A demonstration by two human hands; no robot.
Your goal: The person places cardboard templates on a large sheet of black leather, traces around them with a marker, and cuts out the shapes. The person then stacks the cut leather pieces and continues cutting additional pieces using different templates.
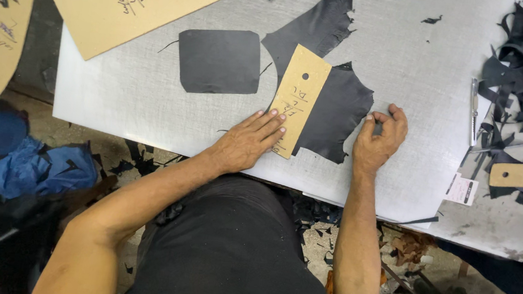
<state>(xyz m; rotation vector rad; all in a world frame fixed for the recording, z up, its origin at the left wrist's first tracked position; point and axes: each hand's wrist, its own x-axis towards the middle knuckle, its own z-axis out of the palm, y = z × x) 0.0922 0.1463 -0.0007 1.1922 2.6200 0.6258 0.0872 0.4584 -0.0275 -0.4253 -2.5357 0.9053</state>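
Left hand (250, 141) flat, fingers spread, pinning cardboard template (298, 100) on black leather piece (334, 112); right hand (381, 136) just beside, pinching its edge taut

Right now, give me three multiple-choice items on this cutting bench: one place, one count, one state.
1. Where does the small tan cardboard template lie?
A. on the black leather piece
B. on the floor
C. on the blue cloth

2. How many holes show in that template?
A. none
B. one
C. four

3. What is the left hand doing?
A. hanging off the bench
B. gripping a knife
C. pressing flat on the template

Key:
1 A, the template overlaps the leather on the grey cutting board.
2 B, a single round hole sits near its upper end.
3 C, its fingers are spread on the template's lower edge, while the right hand pinches at the leather's edge.
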